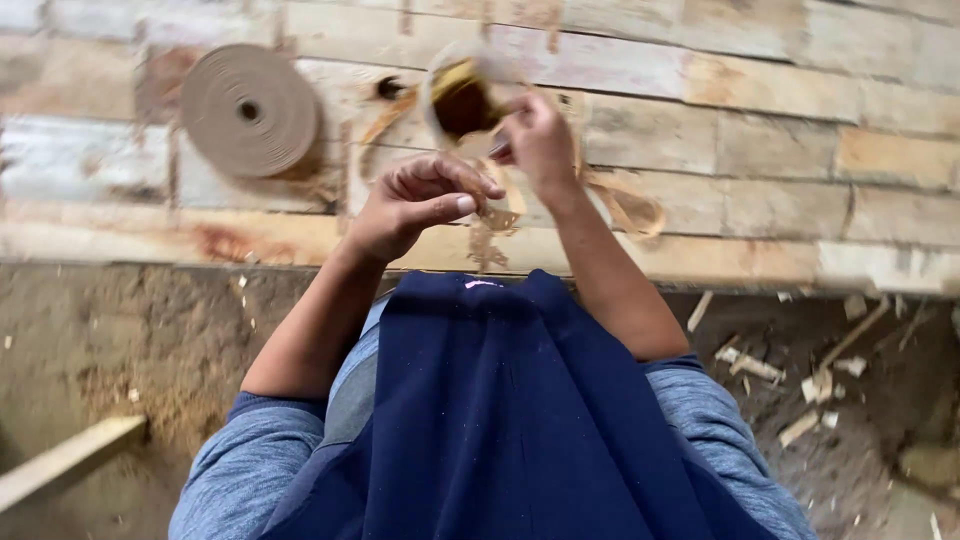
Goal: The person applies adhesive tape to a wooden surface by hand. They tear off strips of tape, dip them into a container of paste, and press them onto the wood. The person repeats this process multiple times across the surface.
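Your right hand (538, 135) grips a blurred round object (462, 98) at upper centre; your left hand (415, 200) pinches a thin strip (497, 215), its detail unclear.

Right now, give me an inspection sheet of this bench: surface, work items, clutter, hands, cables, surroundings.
Surface: rough wooden plank bench, stained and patchy.
Job's things: blurred tape roll in right hand; thin brown strip hangs below it.
Clutter: large brown paper roll lying flat; curled strip.
Hands: left hand pinches the strip end; right grips the roll.
Cables: nothing seen.
Surroundings: dirt floor, wood scraps, loose plank.
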